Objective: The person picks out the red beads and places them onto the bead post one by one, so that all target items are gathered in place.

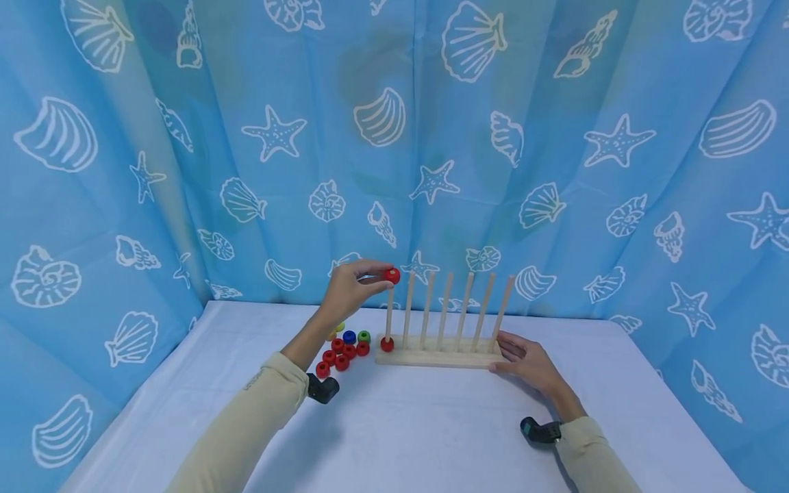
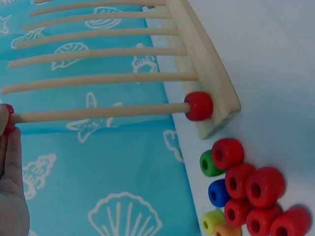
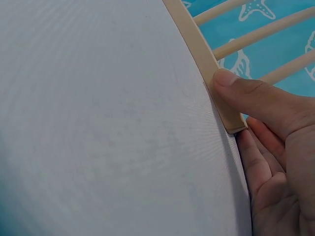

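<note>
- Red was the bead [image 1: 392, 276] which the left hand [image 1: 356, 282] pinched in the head view, at the top of the leftmost peg [image 1: 389, 315]. A lower bead [image 1: 387, 344], also red, was around this peg, down at the base [image 1: 437, 359]. The right hand [image 1: 527, 361] gripped the base at its other end. Loose beads [image 1: 342, 363] lay to the left, on the cloth [image 1: 431, 424].
- Left wrist view: the bead met the peg's tip; how deep the tip was inside, I could not tell. Threading this bead was, I judged, the step in hand.
- Right wrist view: the thumb [image 3: 226, 78] pressed on the base. Probably the next move called for steady holding here, and for loosening the left pinch once the bead was well aligned.
</note>
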{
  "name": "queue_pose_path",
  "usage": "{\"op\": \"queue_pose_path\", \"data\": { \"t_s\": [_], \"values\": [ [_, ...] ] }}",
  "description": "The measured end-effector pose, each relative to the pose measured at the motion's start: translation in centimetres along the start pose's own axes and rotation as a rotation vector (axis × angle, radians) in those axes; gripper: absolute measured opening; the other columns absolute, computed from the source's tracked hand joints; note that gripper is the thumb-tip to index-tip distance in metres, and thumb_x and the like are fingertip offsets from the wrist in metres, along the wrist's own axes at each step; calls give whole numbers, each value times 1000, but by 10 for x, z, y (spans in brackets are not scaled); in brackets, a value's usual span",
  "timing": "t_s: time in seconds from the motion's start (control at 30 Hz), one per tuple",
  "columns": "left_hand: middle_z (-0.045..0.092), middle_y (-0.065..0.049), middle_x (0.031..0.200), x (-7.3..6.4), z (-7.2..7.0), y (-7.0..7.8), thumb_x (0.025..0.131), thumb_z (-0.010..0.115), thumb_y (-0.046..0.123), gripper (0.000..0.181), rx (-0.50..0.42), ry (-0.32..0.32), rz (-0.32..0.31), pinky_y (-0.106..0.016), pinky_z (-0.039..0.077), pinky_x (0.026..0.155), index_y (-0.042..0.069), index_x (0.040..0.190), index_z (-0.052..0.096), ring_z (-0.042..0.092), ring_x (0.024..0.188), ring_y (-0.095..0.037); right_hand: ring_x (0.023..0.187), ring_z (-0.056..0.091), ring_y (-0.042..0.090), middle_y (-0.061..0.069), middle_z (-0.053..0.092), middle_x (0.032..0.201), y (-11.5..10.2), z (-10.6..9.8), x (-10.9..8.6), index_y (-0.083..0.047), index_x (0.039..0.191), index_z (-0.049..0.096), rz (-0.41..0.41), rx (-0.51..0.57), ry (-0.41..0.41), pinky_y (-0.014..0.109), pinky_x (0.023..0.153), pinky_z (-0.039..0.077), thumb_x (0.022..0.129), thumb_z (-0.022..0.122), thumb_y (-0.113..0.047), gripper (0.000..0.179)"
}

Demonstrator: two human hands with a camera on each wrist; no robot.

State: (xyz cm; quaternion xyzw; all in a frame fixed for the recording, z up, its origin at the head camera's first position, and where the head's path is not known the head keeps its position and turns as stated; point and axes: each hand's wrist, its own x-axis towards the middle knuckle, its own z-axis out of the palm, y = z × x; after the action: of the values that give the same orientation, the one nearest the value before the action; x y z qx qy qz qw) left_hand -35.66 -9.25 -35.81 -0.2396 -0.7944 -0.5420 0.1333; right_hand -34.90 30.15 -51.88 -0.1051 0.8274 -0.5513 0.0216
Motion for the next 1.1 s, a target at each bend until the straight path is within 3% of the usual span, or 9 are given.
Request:
{"op": "queue_pose_path", "data": {
  "t_s": [0.23, 0.4, 0.63, 0.9, 1.1],
  "values": [
    [69, -7, 113, -1, 3, 3, 84, 77, 13, 33, 39, 32, 6, -30, 56, 84, 6, 116, 71, 66, 104, -21, 132, 44, 37, 25, 40, 147, 0, -1, -1, 2, 147, 38, -2, -18, -4, 33, 98, 45, 75, 86, -24, 90],
    [69, -7, 113, -2, 5, 4, 83, 78, 9, 34, 95, 8, -12, -31, 56, 83, 5, 115, 71, 65, 105, -22, 132, 44, 37, 25, 41, 146, -1, -2, -1, 2, 146, 38, -11, -30, 5, 33, 98, 45, 76, 85, -24, 88],
    [70, -8, 109, -18, 16, -23, 81, 78, 5, 33, 96, -29, -71, -30, 57, 82, 2, 113, 72, 67, 101, -23, 133, 43, 38, 25, 40, 147, -2, 0, -2, 2, 147, 37, -14, -37, 1, 33, 98, 44, 77, 84, -23, 88],
    [70, -7, 108, -34, 32, -50, 81, 78, 5, 35, 80, -17, -136, -31, 56, 84, 5, 115, 71, 67, 102, -21, 132, 44, 38, 26, 40, 147, -3, -2, -2, 3, 147, 37, -31, -1, -3, 34, 98, 44, 77, 85, -20, 88],
    [70, -5, 112, -47, 42, -71, 81, 80, 10, 33, 135, -15, -218, -31, 55, 85, 9, 114, 73, 66, 107, -23, 132, 44, 37, 25, 41, 147, -2, -1, -2, 3, 146, 38, -20, -6, -7, 32, 97, 45, 76, 85, -21, 88]
  ]
}}
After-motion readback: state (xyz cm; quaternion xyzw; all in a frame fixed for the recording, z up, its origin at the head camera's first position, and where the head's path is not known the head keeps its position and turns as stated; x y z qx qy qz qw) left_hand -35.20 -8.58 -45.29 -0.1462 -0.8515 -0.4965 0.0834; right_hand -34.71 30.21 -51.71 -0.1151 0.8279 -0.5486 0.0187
